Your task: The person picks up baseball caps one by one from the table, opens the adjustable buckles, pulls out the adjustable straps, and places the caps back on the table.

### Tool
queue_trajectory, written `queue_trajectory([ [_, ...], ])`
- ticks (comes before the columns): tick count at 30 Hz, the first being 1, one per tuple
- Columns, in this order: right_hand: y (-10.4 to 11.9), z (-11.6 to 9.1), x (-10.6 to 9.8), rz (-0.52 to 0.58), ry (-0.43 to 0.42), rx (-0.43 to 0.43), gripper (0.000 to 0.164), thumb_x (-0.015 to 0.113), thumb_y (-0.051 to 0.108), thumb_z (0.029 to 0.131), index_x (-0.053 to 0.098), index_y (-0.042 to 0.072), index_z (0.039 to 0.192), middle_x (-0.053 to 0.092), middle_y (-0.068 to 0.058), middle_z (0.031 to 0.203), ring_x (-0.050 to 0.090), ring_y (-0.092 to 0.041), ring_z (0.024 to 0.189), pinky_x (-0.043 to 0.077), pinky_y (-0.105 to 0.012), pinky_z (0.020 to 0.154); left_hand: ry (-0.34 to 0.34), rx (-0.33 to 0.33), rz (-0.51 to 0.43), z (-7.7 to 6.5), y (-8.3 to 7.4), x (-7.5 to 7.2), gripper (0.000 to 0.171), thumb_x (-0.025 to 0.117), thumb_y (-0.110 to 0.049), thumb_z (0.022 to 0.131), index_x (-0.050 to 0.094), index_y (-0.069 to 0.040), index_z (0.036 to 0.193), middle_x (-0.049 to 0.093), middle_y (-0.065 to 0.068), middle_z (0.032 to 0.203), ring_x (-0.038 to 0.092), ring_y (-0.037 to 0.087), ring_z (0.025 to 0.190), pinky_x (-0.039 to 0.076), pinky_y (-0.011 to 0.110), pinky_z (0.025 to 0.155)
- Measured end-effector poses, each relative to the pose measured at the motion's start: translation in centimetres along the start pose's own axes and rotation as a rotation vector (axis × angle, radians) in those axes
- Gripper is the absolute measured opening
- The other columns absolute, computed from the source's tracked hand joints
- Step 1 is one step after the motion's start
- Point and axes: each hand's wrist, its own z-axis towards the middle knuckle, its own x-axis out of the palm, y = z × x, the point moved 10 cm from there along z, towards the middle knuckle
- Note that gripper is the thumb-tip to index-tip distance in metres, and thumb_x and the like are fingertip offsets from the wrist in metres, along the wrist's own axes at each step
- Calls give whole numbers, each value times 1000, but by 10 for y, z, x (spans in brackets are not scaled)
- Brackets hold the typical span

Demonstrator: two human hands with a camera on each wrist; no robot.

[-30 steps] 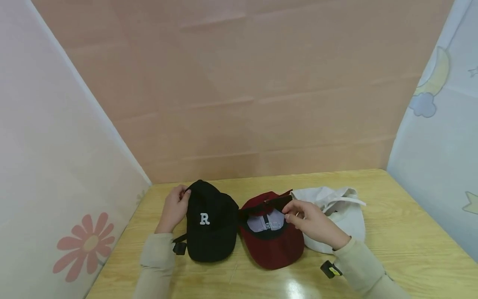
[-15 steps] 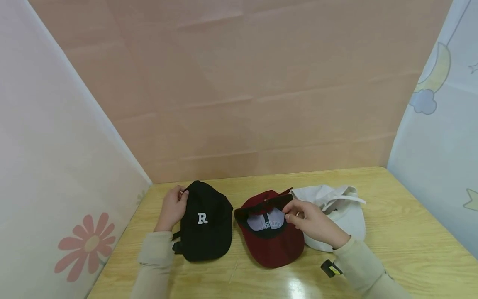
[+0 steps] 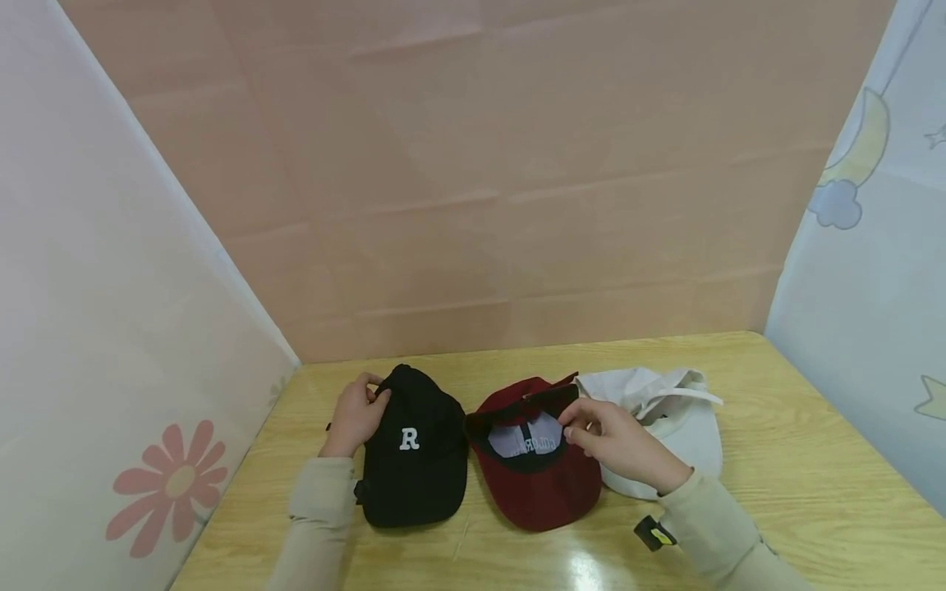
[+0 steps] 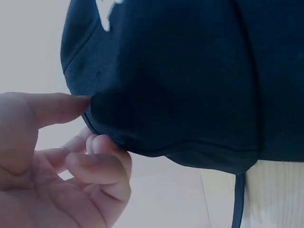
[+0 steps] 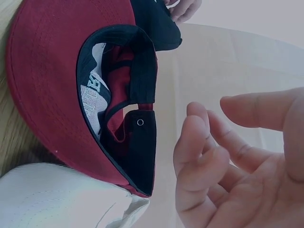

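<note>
My left hand (image 3: 360,414) pinches the black baseball cap (image 3: 421,476) at its upper left edge, thumb on the outside and fingers behind. The cap bears a white letter R and has its brim towards me; a thin strap hangs from it in the left wrist view. Right beside it lies a dark red cap (image 3: 543,501), turned open side up, its pale lining with lettering showing. My right hand (image 5: 228,171) hovers near the red cap's back band with loosely bent fingers, and a gap shows between fingertips and cap in the right wrist view. Nothing is in that hand.
A white cap (image 3: 695,435) lies to the right of the red one, partly behind my right hand, its strap sticking up. All the caps lie in a row on a wooden table (image 3: 798,460). Cloth panels (image 3: 473,205) enclose the table's back and sides.
The black cap first shifts left, away from the red cap, then back right and slightly towards me with my left hand on it. My right hand stays in place.
</note>
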Motion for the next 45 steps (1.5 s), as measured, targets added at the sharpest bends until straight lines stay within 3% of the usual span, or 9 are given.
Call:
queue_trajectory([
  [9,4,0,3,-38,-2,-8,11,61,9,98,65,8,108,65,-9,87,59,-16,64,50,-28,62,62,-4,45,-5,0,9,40,63,-12,96,52,9,129,50,9,73,48,20,60,41,31,56],
  [16,5,-1,3,-54,-18,-10,11,61,8,97,65,9,107,65,-8,85,59,-17,63,49,-28,61,69,-25,81,-6,-3,13,44,63,-13,97,50,8,134,54,12,83,51,23,71,44,36,65],
  [19,5,-1,2,-69,-26,-15,10,61,9,98,65,9,107,66,-6,85,58,-15,63,49,-27,61,23,-5,83,-9,-15,9,48,65,-12,95,49,9,134,55,13,84,52,24,73,46,40,68],
  [22,5,-1,1,-84,-32,-26,10,61,9,98,65,9,107,66,-4,85,57,-12,62,49,-27,60,-34,57,82,-17,-37,4,45,68,-11,91,53,9,129,55,11,82,51,23,71,45,39,66],
  [25,6,-1,1,-92,-35,-37,10,61,9,98,65,9,108,66,-1,86,56,-8,62,49,-27,60,-27,117,65,-27,-63,8,35,70,-12,91,60,6,120,55,7,78,49,18,65,44,35,60],
  [33,9,-1,1,-119,-46,-47,10,62,12,98,66,11,107,66,2,86,52,-6,61,47,-26,60,110,234,64,-43,-121,48,16,69,-17,94,69,-7,106,52,-5,67,44,8,52,39,25,48],
  [41,8,-1,4,-124,-35,-54,9,62,14,99,66,12,107,64,4,83,52,-6,61,47,-26,60,222,290,12,-57,-160,98,36,70,-18,94,63,-3,126,50,-4,72,44,8,56,38,23,51],
  [45,10,0,5,-121,-31,-64,10,61,13,99,65,11,108,64,2,83,53,-6,63,47,-26,61,223,286,38,-55,-171,115,39,70,-20,94,62,-3,128,51,-2,74,45,9,59,38,24,51],
])
